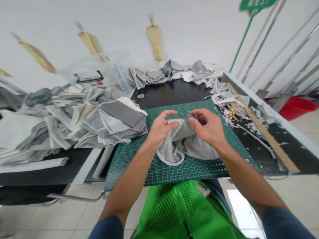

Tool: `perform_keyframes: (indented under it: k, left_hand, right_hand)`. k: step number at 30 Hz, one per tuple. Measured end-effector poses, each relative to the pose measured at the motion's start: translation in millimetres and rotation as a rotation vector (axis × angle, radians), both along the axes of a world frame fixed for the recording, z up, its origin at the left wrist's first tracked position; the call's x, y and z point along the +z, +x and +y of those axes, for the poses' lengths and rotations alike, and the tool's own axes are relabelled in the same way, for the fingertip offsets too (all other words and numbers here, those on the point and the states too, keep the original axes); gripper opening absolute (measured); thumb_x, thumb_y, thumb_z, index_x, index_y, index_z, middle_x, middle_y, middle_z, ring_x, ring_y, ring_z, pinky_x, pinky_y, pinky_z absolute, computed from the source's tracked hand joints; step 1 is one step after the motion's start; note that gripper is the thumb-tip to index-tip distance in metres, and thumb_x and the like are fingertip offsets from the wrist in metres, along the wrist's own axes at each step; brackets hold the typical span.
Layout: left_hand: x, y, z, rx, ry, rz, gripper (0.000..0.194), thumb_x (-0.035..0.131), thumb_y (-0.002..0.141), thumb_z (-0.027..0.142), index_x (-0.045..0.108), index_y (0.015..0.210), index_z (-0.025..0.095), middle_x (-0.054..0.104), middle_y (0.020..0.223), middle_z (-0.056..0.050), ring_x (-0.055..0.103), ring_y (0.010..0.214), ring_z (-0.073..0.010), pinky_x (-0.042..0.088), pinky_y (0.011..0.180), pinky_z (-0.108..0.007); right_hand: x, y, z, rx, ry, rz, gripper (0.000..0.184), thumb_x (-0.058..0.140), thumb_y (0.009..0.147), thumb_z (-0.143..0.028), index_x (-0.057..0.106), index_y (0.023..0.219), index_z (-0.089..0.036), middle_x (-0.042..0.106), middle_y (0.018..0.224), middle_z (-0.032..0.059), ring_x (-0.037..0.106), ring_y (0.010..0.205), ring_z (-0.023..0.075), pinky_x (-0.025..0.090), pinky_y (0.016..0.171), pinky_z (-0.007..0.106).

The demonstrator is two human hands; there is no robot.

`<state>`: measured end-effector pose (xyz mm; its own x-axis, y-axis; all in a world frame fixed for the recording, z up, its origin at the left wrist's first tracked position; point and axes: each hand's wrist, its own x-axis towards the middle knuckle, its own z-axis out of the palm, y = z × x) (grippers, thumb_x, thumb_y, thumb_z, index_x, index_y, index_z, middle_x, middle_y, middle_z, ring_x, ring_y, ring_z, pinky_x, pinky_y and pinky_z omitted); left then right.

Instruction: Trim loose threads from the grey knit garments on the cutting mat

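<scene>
A grey cloth piece (185,141) with a white edge lies bunched on the green cutting mat (132,159). My left hand (163,127) pinches the cloth's upper edge between thumb and fingers. In my right hand (208,126) is a small pair of thread snips (196,118), dark with thin pale tips. The tips point left, close to the cloth edge that runs between my hands. My right fingers partly cover the snips, so whether the blades touch the cloth is hard to see.
Stacked grey cloth pieces (122,116) fill the left side, before a clear plastic bin (97,69). More cloth (171,71) lies along the back. To the right are a wooden ruler (264,129), gold-handled scissors (234,116) and scraps. A red bucket (299,108) stands beyond the table.
</scene>
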<state>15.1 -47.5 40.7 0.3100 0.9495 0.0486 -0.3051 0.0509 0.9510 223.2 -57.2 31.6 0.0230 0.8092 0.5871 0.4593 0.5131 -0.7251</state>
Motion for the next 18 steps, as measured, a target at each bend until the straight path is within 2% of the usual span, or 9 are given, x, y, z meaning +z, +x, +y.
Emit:
perform_keyframes:
  k: [4,6,8,11,15,18]
  left_hand:
    - [0.1,-0.1,-0.7,-0.033,-0.014,0.001,0.063,0.096,0.073,0.030,0.060,0.124,0.021,0.084,0.101,-0.007,0.082,0.085,-0.0238,0.065,0.083,-0.036]
    - [-0.8,-0.4,-0.8,-0.046,-0.002,0.002,0.061,0.096,0.073,0.033,0.061,0.122,0.021,0.084,0.103,-0.009,0.082,0.087,-0.0245,0.065,0.083,-0.036]
    - [-2.3,-1.9,0.1,-0.045,0.021,0.024,0.058,0.096,0.074,0.034,0.063,0.120,0.021,0.084,0.103,-0.009,0.082,0.085,-0.0234,0.065,0.081,-0.034]
    - [-3.8,-6.5,3.2,-0.014,0.056,0.099,0.053,0.097,0.074,0.033,0.067,0.115,0.020,0.084,0.096,-0.008,0.079,0.074,-0.0197,0.062,0.072,-0.030]
    - [-2.7,-12.1,6.8,0.027,0.035,0.100,0.056,0.098,0.068,0.030,0.068,0.114,0.020,0.083,0.087,-0.005,0.078,0.071,-0.0203,0.063,0.071,-0.031]
    - [-0.6,-11.6,6.7,0.047,0.018,0.056,0.054,0.096,0.068,0.028,0.067,0.113,0.021,0.082,0.088,-0.004,0.080,0.075,-0.0215,0.064,0.076,-0.034]
  right_hand:
    - [0.1,1.1,5.4,0.196,-0.159,0.102,0.045,0.084,0.084,-0.041,0.073,0.123,-0.022,0.081,0.109,0.0080,0.074,0.089,0.0222,0.059,0.078,0.036]
    - [2.1,1.1,6.1,0.252,-0.230,0.104,0.036,0.084,0.082,-0.040,0.077,0.111,-0.020,0.082,0.098,0.0063,0.071,0.081,0.0205,0.056,0.072,0.034]
    - [4.3,1.2,5.9,0.230,-0.261,0.104,0.020,0.081,0.082,-0.036,0.078,0.092,-0.020,0.078,0.081,0.0030,0.065,0.070,0.0177,0.051,0.064,0.031]
    - [5.9,2.2,5.5,0.162,-0.253,0.117,0.015,0.079,0.082,-0.034,0.076,0.079,-0.019,0.069,0.067,-0.0003,0.055,0.060,0.0147,0.042,0.056,0.029]
    - [2.6,4.4,7.4,0.135,-0.233,0.102,0.015,0.078,0.083,-0.034,0.074,0.078,-0.020,0.066,0.066,-0.0012,0.052,0.058,0.0140,0.039,0.054,0.029]
    - [-1.1,5.4,8.0,0.125,-0.206,0.044,0.013,0.077,0.085,-0.033,0.075,0.090,-0.020,0.071,0.074,0.0001,0.059,0.064,0.0160,0.046,0.060,0.030]
